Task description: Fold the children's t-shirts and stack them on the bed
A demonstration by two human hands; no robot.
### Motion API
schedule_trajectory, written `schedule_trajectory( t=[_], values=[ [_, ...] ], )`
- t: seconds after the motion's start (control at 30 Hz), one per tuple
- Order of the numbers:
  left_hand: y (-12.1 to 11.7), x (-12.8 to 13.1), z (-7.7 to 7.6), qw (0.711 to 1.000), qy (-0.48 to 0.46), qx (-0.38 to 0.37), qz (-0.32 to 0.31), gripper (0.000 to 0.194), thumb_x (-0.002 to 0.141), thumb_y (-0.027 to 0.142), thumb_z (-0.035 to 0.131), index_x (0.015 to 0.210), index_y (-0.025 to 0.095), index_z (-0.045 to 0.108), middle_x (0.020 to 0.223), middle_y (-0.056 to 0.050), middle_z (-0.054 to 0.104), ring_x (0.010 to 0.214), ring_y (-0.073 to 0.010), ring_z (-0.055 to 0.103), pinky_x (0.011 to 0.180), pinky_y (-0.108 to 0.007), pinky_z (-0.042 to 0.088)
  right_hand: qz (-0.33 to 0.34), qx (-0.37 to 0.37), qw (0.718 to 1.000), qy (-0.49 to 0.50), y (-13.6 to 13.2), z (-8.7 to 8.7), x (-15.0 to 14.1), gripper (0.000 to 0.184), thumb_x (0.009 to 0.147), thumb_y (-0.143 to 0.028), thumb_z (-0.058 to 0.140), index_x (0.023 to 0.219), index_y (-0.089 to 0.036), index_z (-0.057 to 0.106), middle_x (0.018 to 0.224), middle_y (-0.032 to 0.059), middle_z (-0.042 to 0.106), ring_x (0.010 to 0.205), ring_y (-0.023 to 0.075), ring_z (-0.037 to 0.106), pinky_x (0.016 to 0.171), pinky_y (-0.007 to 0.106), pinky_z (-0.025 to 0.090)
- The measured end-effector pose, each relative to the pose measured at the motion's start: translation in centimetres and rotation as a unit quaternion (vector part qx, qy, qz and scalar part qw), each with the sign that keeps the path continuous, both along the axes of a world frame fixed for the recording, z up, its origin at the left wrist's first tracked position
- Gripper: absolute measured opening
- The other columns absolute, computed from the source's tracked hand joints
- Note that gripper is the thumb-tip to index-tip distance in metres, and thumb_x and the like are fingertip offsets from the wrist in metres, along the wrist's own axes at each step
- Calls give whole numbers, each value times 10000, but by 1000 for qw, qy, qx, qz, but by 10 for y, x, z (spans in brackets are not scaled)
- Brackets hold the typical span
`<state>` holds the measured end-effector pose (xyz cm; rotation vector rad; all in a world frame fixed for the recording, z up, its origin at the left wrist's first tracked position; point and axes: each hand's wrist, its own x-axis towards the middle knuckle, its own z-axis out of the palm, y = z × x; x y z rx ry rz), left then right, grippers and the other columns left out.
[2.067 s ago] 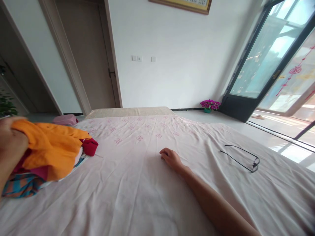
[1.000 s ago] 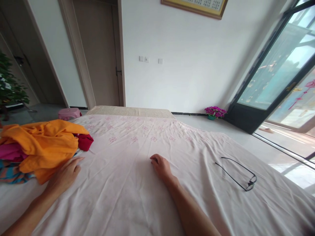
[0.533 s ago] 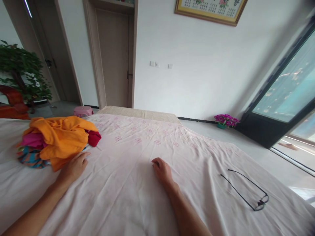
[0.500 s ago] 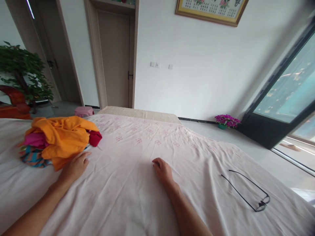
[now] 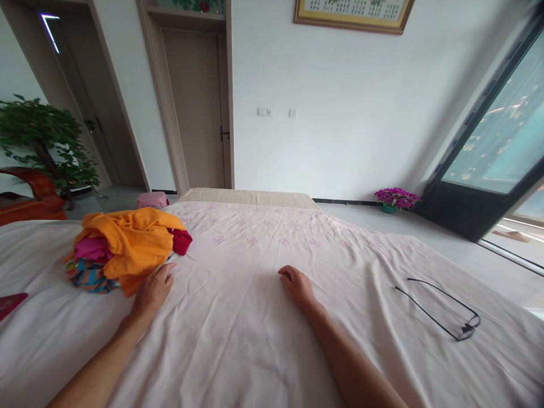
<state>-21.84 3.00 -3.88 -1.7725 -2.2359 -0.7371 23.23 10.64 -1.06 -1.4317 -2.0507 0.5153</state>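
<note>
Left hand [image 5: 153, 288]: fingers extended beside clothes pile [image 5: 136, 241].
Right hand [image 5: 298, 288]: fingers curled, apparently empty.
Clothes pile: heaped left, unspread.

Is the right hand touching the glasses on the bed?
Apart. The head view shows a plain stretch of pale sheet between the right hand and the glasses.

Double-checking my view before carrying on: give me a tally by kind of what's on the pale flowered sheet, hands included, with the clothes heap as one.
Hands: 2 (left hand, right hand)
Heap of clothes: 1
Eyeglasses: 1
Dark-red item, cut off at the picture's left edge, kind unclear: 1
Total: 5
</note>
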Motion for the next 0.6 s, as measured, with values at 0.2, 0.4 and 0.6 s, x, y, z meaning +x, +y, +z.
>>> schedule_trajectory(
  t=[0.2, 0.4, 0.6],
  values=[
    [-5, 4, 10, 1000, 21, 14, -2, 354, 840, 132, 357, 1042, 168, 647, 1015, -128, 641, 969, -259, 631, 865, -351, 488, -6, 11, 1000, -18, -1, 0, -3, 242, 864, -213, 490, 1007, -239, 684, 1046, 30, 721, 961, 201, 649, 827, 283, 425],
    [-14, 11, 20, 998, -2, 62, -26, 314, 797, 83, 388, 986, 191, 615, 1038, -114, 633, 1012, -260, 598, 935, -368, 453, -9, 15, 1000, -26, -1, -1, -4, 250, 868, -222, 477, 1013, -234, 681, 1056, 34, 717, 968, 202, 649, 837, 285, 428],
    [-16, -1, 37, 969, -33, 197, 146, 452, 897, 358, 468, 1274, 120, 540, 1091, -157, 600, 1106, -321, 529, 979, -449, 409, 0, 13, 999, -36, 2, -3, -4, 260, 867, -242, 466, 1023, -231, 675, 1049, 45, 713, 970, 208, 643, 846, 294, 430]
  ],
)
